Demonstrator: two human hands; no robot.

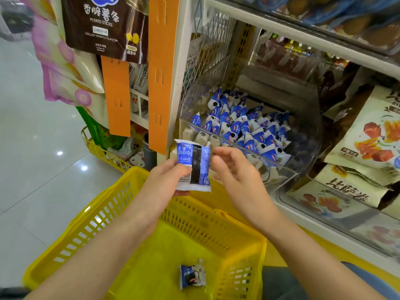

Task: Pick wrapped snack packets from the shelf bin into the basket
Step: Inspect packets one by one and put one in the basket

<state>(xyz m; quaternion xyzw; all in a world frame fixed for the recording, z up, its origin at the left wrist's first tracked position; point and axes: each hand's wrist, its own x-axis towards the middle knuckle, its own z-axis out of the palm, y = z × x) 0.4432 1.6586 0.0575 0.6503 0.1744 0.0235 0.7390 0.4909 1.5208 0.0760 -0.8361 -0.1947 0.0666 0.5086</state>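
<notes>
At a shop shelf's clear bin (303,148), the left hand (166,176) pinches a blue snack packet (193,167) above the yellow basket (108,213), likely to drop it beside the lone packet (192,277) inside, the right hand (236,167) loose-fingered and empty alongside

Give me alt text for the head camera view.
A left hand holds a blue-and-white packet above a yellow basket, the right hand open beside it. A second packet lies in the basket; a clear shelf bin behind holds many more.
</notes>
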